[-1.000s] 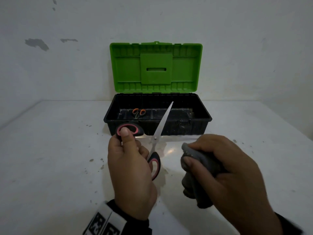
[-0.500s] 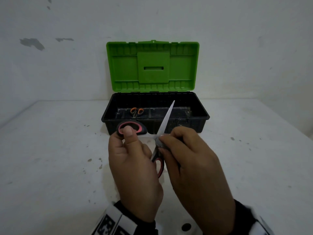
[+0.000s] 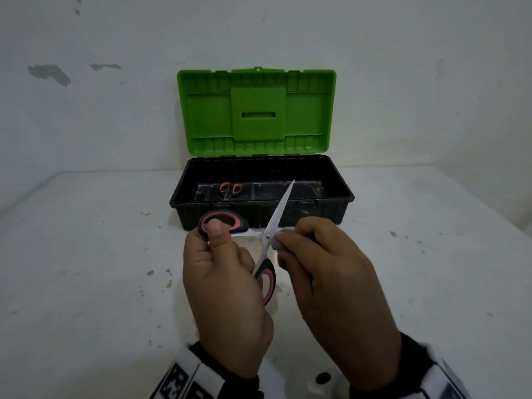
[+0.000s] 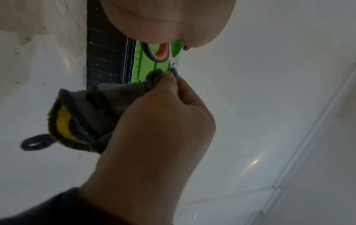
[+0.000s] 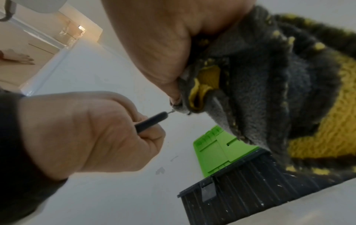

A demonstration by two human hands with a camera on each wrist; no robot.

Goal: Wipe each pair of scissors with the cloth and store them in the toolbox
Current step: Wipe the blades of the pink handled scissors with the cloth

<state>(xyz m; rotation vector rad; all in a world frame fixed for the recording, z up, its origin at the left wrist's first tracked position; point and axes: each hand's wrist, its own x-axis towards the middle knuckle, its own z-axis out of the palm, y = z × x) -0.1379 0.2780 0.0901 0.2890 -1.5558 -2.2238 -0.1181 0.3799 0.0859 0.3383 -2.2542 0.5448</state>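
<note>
While the left hand (image 3: 221, 286) grips the opened pink-handled scissors (image 3: 269, 240) above the table (image 3: 86, 283), the right hand (image 3: 325, 272) pinches a grey-and-yellow cloth (image 4: 92, 112) at their pivot. Near the far edge, the open toolbox (image 3: 262, 203) holds orange-handled scissors (image 3: 230, 190).

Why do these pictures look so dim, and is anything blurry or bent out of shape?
Head view: dull, flat light, the table grey, the open toolbox dark inside, a pale glare patch between the hands. Left wrist view: the near left hand is a big soft blur; the cloth is clearer. Right wrist view: the wide lens bends straight edges, the cloth looms fuzzy, a bright lamp spot sits top left.
</note>
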